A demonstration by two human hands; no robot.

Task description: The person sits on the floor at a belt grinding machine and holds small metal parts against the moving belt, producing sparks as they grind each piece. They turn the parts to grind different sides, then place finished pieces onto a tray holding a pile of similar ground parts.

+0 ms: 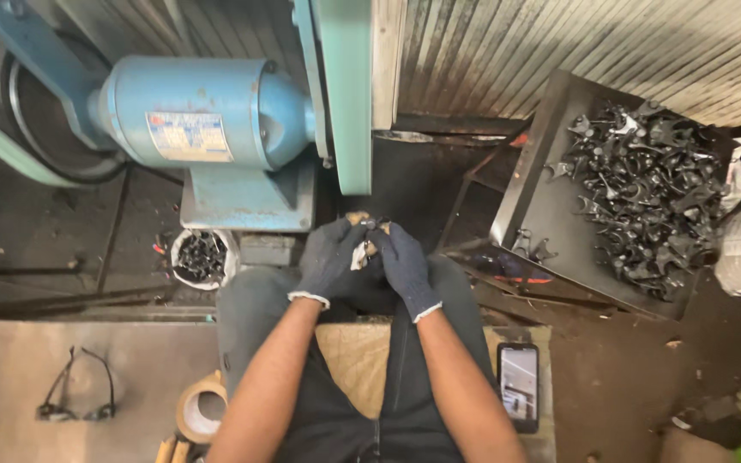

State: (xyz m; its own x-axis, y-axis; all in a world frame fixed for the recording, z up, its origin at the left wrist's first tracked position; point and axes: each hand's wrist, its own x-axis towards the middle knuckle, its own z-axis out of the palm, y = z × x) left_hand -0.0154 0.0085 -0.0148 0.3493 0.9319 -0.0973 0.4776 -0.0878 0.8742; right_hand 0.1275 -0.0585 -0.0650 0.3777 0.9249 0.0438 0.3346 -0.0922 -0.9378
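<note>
Both gloved hands, left hand and right hand, meet in a clenched grip on what seems a small dark metal part, held before the blue electric motor. Grimy dark floor lies below, corrugated metal wall behind, and a black steel tray of dark forged pieces stands right.

A metal workshop — blue motor-driven machine, tray of dark forged parts.

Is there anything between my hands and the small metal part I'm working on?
Nothing visible. Both gloved hands, left hand and right hand, already close around the small metal part, just below the green machine.
</note>
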